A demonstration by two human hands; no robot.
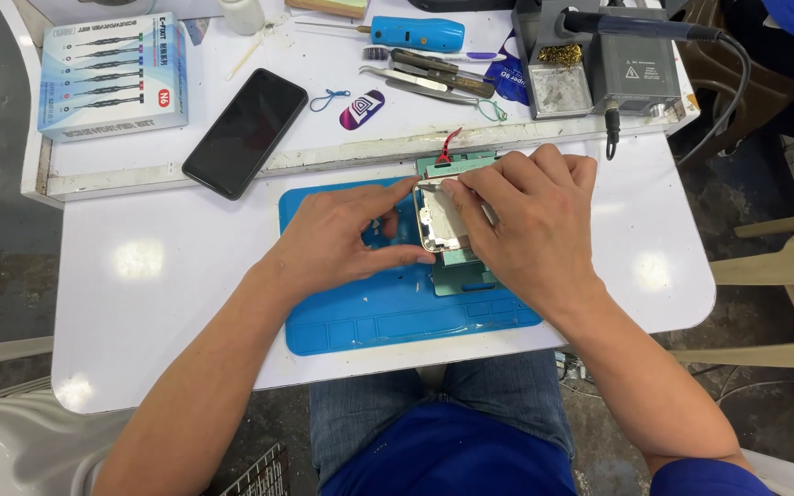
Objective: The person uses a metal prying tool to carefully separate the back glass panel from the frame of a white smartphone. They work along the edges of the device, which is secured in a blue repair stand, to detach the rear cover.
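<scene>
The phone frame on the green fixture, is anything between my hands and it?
No. Both hands are already on the phone frame: the left hand grips its left edge and the right hand lies over its right side, fingertips at the top edge. It sits on the green fixture.

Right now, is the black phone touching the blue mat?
Apart. The head view shows the black phone lying up on the raised white board, with bare white table between its lower corner and the blue mat.
</scene>
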